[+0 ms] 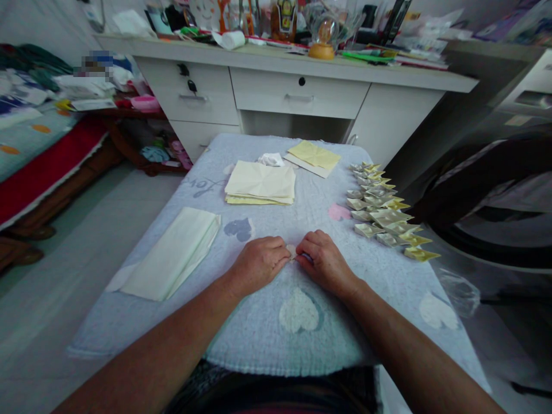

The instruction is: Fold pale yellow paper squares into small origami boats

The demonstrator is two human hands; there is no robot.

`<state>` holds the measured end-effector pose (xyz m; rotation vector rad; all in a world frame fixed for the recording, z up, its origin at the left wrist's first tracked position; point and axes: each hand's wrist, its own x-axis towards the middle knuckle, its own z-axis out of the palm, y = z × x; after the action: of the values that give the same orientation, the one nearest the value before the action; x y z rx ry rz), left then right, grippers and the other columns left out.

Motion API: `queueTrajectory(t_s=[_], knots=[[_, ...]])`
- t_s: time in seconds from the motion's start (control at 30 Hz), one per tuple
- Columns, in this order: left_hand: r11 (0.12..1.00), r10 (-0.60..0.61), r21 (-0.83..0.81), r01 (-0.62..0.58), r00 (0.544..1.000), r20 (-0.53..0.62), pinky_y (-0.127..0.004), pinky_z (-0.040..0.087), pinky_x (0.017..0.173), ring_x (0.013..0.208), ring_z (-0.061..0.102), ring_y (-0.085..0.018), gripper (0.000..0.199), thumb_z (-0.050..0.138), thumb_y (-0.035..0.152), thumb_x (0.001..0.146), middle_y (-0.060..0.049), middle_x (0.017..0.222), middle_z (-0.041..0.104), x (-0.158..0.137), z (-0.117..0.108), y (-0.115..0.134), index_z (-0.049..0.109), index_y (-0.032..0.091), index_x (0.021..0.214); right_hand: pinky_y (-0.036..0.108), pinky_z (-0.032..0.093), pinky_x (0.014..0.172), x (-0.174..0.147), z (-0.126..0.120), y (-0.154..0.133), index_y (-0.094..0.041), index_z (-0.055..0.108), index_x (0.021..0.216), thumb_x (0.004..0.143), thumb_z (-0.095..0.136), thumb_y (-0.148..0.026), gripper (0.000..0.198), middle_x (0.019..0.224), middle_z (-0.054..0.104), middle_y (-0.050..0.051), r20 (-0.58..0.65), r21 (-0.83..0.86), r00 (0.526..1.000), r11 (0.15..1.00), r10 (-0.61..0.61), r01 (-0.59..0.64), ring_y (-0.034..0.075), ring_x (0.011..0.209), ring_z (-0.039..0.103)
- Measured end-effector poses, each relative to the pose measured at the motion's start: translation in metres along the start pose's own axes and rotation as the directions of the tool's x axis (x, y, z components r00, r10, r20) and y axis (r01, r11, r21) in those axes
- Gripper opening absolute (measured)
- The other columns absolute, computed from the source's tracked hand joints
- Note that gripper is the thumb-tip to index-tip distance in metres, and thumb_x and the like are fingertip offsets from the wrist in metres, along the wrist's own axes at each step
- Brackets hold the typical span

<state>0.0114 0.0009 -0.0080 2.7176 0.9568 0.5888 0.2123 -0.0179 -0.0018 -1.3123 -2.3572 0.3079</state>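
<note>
Above the middle of the cloth, my left hand [261, 261] and my right hand [321, 260] meet, fingers pinched on a small piece of folded paper [292, 251]. Only a pale bit of it shows; the fingers hide the rest. Ahead of them lies a stack of square cream and yellow paper sheets [261, 183]. Several folded paper boats [390, 217], grey-white and yellow, stand in close rows on the right. To the left rests a large folded pale sheet [172, 253].
A heart-patterned cloth [254, 339] covers the table. At its far side are a crumpled white paper [271, 159] and a few loose sheets [314, 155]. A white desk with drawers [297, 86] stands beyond. A washing machine [495, 201] is at right, a bed [38, 155] at left.
</note>
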Motion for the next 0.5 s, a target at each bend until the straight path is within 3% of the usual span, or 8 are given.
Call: queueTrajectory(t_s=[0.3, 0.5], knots=[[1.0, 0.002, 0.016, -0.002, 1.0, -0.006, -0.027, 0.041, 0.065, 0.071, 0.056, -0.015, 0.023, 0.051, 0.022, 0.094, -0.003, 0.075, 0.059, 0.0002, 0.0005, 0.0006, 0.068, 0.017, 0.08, 0.032, 0.037, 0.073, 0.0005, -0.0003, -0.0038, -0.016, 0.065, 0.077, 0.086, 0.064, -0.014, 0.01, 0.078, 0.061, 0.005, 0.015, -0.015, 1.0, 1.0, 0.015, -0.015, 0.02, 0.079, 0.049], [0.997, -0.053, -0.057, 0.052, 0.999, -0.01, -0.027, 0.044, 0.069, 0.075, 0.059, -0.015, 0.019, 0.052, 0.021, 0.093, -0.002, 0.079, 0.062, 0.0, 0.0016, 0.0015, 0.067, 0.017, 0.082, 0.03, 0.036, 0.074, 0.002, 0.0003, -0.0045, -0.016, 0.065, 0.075, 0.088, 0.061, -0.012, 0.013, 0.079, 0.062, 0.004, 0.048, -0.003, 0.999, 1.0, 0.018, -0.017, 0.018, 0.079, 0.048]])
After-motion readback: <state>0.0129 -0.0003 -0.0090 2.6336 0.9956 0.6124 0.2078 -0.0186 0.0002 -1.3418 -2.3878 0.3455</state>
